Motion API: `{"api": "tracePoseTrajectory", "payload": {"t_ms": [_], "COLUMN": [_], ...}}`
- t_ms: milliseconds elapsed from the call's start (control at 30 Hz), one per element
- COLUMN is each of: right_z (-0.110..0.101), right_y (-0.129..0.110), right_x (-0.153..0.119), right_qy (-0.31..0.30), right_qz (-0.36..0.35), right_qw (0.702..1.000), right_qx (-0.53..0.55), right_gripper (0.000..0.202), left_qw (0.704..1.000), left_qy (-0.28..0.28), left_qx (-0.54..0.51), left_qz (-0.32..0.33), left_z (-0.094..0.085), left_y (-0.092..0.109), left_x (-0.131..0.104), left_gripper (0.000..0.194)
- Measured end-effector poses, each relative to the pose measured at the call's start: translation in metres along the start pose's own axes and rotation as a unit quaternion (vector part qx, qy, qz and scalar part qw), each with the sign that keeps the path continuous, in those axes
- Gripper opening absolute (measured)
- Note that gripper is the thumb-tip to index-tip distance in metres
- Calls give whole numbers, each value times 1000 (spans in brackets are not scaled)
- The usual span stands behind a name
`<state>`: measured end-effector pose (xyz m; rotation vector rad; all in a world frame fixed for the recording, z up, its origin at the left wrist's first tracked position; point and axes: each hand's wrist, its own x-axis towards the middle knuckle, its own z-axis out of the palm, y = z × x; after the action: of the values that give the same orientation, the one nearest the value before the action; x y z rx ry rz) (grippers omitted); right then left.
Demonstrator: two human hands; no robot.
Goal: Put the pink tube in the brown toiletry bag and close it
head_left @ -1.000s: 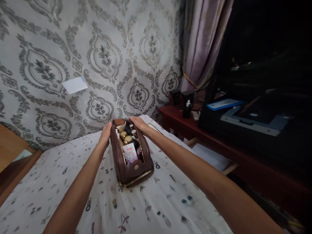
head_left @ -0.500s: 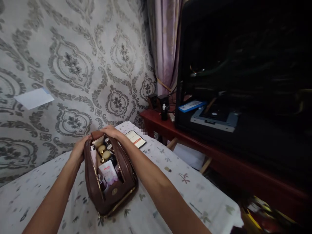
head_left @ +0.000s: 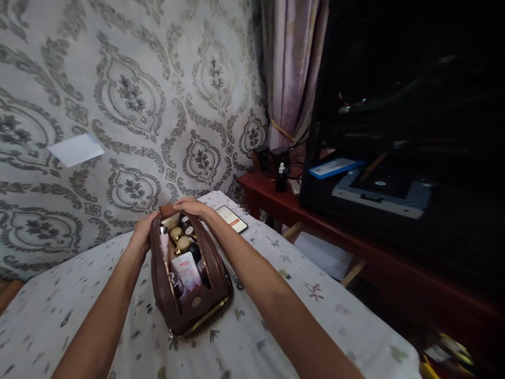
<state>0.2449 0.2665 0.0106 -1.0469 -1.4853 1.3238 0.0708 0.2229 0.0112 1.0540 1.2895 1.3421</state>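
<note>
A brown leather makeup bag (head_left: pixel 216 263) lies unzipped on a bed sheet with a leaf print (head_left: pixel 276 316). Several bottles, gold-capped jars and a white-and-pink packet (head_left: pixel 187 273) fill its inside. My left hand (head_left: pixel 144 231) grips the far left side of the bag, its fingertips partly hidden behind the edge. At the far end, beside the tan handle tab (head_left: pixel 168 211), my right hand (head_left: pixel 192 207) holds the rim with its fingers curled over it. Just right of my right wrist lies a phone (head_left: pixel 232 218) with a lit screen.
A red wooden table (head_left: pixel 272 197) stands to the right, bearing a dark dropper bottle (head_left: pixel 281 179), small black speakers (head_left: pixel 261 157) and a big black screen (head_left: pixel 394 105). Behind the bed is a patterned wall (head_left: pixel 130 95) with a white paper (head_left: pixel 77 149); a purple curtain (head_left: pixel 294 73) hangs in the corner.
The whole view has shifted, so the bag, hands and room appear farther right. Both hands keep their places on the bag, and its contents look the same.
</note>
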Motion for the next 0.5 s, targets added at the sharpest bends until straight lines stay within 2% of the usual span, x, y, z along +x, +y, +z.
{"api": "tracePoseTrajectory", "payload": {"t_ms": [67, 200, 367, 500], "right_z": [0, 0, -3, -4], "right_y": [0, 2, 7, 12], "right_x": [0, 1, 3, 8], "right_qy": [-15, -31, 8, 37], "right_qz": [0, -9, -17, 3], "right_qw": [1000, 999, 999, 999], "right_qx": [14, 38, 40, 34], "right_gripper": [3, 12, 26, 46], "left_qw": [1000, 1000, 999, 999], "left_qy": [12, 5, 10, -4], "left_qx": [-19, -27, -30, -31], "left_qz": [-7, 4, 19, 30], "left_z": [3, 5, -1, 0], "left_y": [0, 2, 0, -4], "left_x": [-1, 3, 11, 12], "left_gripper": [18, 21, 22, 19]}}
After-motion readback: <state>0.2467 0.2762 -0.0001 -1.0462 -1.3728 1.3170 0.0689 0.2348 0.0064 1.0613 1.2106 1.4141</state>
